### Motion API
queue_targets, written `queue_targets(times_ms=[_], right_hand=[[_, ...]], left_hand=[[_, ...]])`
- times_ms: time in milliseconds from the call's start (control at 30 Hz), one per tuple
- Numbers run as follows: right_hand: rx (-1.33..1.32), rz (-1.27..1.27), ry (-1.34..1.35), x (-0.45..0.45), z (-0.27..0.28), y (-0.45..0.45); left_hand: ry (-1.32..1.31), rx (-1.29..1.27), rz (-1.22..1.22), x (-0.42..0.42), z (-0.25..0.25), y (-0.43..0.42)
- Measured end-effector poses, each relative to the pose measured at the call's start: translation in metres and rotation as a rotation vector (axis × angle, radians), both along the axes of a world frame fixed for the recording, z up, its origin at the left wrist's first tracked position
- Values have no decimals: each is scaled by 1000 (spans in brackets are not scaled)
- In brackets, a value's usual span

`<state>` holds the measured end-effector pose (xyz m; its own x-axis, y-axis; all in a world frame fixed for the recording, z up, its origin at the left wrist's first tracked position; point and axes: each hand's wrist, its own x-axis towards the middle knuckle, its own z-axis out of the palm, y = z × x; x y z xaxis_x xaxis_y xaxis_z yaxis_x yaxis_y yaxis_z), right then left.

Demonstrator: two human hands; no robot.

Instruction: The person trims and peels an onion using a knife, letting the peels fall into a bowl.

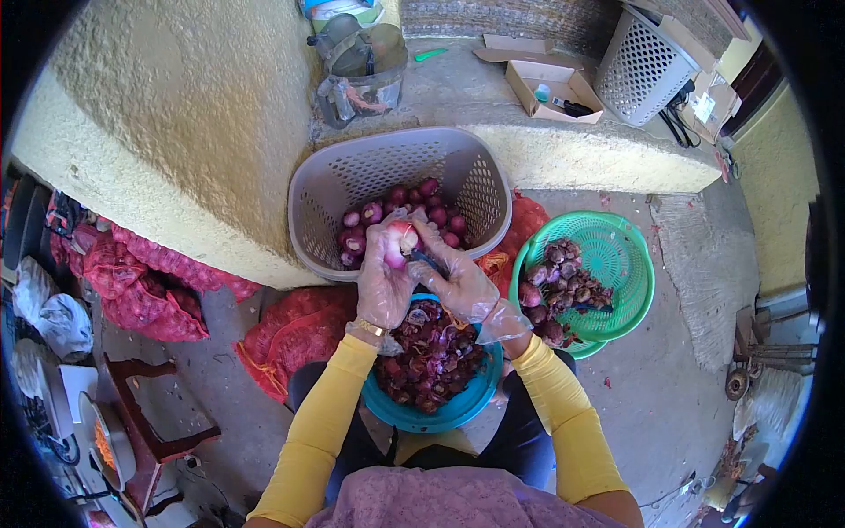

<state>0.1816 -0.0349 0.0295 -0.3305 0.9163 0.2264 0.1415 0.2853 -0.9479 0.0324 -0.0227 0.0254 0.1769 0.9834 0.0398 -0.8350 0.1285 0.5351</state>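
A partly peeled red onion (402, 241) is held up in my left hand (385, 280), its pale end facing me. Against it, my right hand (458, 280) grips a small knife (428, 261) with a dark handle; its blade is mostly hidden. Clear plastic gloves cover both hands. Behind them stands a grey perforated basket (308, 198) with peeled onions (429, 187) inside. Directly below my hands, a blue basin (475, 400) holds a heap of onion skins (422, 370). To the right, a green colander (641, 295) contains unpeeled onions (553, 275).
Red mesh sacks (295, 334) of onions lie to the left and behind the basket. On the ledge are a clear plastic jug (365, 79), a cardboard box (563, 88) and a white laundry basket (638, 70). A wooden stool (154, 422) stands at lower left.
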Motion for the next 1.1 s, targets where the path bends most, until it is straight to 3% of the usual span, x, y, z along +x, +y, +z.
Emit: queue_targets(times_ms=[100, 333, 500, 767, 867, 933, 967, 1033, 1067, 1100], right_hand=[[-3, 1, -31, -2, 0, -2], [-37, 75, -212, 10, 10, 1], [43, 70, -37, 9, -1, 3], [-85, 165, 16, 18, 33, -4], [-148, 316, -137, 28, 41, -6], [115, 368, -175, 29, 36, -9], [114, 368, -175, 32, 37, -10], [-231, 495, -300, 35, 55, -15], [-230, 495, -300, 34, 62, -17], [-402, 460, -376, 33, 68, -20]], left_hand=[[64, -133, 136, 3, -11, 4], [106, -106, 53, -4, -19, 7], [433, -92, 71, -11, -3, 5], [301, -164, 14, -20, 2, 10], [354, -162, 21, -28, -8, 18], [382, -169, 50, -30, -15, 23], [383, -178, 63, -30, -18, 25], [385, -186, 76, -29, -13, 24], [396, -193, 43, -28, -5, 21], [405, -200, 10, -26, 0, 20]])
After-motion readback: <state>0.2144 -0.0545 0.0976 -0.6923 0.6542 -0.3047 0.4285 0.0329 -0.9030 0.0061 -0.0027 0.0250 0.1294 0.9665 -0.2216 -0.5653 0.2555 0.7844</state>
